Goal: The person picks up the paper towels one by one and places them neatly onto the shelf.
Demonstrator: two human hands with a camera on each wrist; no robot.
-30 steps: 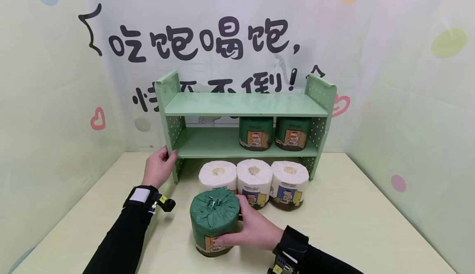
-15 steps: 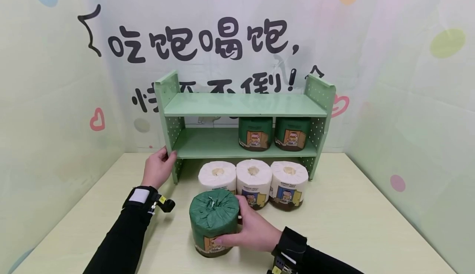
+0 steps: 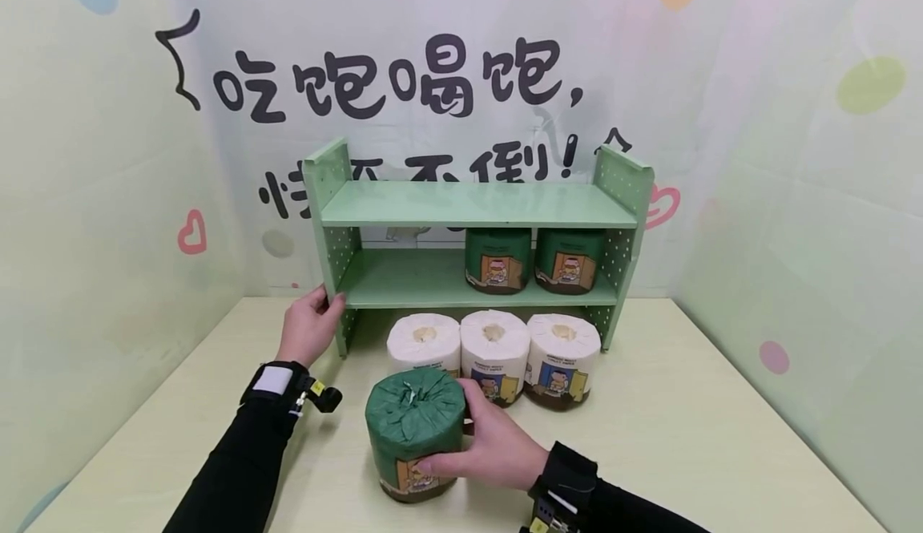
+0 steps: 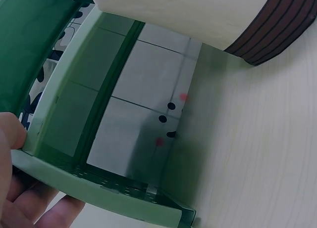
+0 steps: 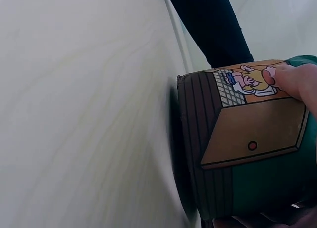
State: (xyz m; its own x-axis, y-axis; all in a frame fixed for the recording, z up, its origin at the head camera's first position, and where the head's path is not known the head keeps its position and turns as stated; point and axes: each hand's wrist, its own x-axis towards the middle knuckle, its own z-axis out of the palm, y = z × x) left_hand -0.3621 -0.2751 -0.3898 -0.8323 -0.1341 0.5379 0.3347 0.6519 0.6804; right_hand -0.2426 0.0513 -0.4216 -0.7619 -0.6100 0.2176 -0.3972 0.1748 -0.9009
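- I set my clock on the green roll point(image 3: 415, 411) in my grip, twelve pointing to the back wall point(image 3: 461, 0); the roll is upright, its gathered wrapper on top.
- My right hand point(image 3: 499, 446) is at three o'clock, fingers curled round the roll toward two, thumb point(image 3: 441, 465) pressed on the printed front at five.
- Whether the roll's base meets the surface point(image 3: 663, 437) or hangs just above it, I cannot tell.
- My left hand point(image 3: 308, 331), at eleven o'clock, grips the front edge of the shelf's point(image 3: 479, 206) left side panel point(image 3: 333, 252), thumb on the inner face, fingers round the outside.
- The left white roll point(image 3: 424, 337) stands just behind at twelve, partly hidden; the middle white roll point(image 3: 493, 349) follows toward one, the right white roll point(image 3: 564, 357) toward two, all side by side before the shelf.
- Farther off, toward one o'clock, a second green roll point(image 3: 497, 264) and a third green roll point(image 3: 571, 264) stand on the lower board point(image 3: 404, 276), tops hidden by the upper board.
- Black sleeves point(image 3: 231, 469) cover my arms.
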